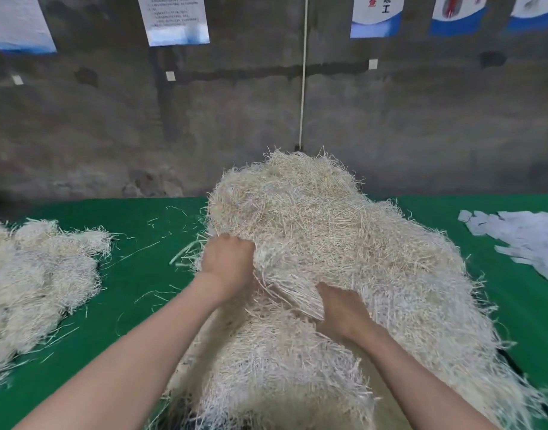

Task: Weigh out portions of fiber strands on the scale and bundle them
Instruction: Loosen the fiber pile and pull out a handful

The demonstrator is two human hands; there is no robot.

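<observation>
A big heap of pale, straw-coloured fiber strands (344, 243) fills the middle of the green table (136, 274). My left hand (227, 263) digs into the heap's left side, fingers curled into the strands and hidden by them. My right hand (341, 311) lies lower and to the right, its fingers buried in a tuft of straighter strands (293, 294) that it grips. No scale shows in this view.
A second, flatter pile of fiber strands (33, 280) lies at the table's left edge. White paper strips (521, 240) are spread at the right. Loose strands (161, 243) are scattered between the piles. A grey concrete wall (235, 119) with posters stands behind the table.
</observation>
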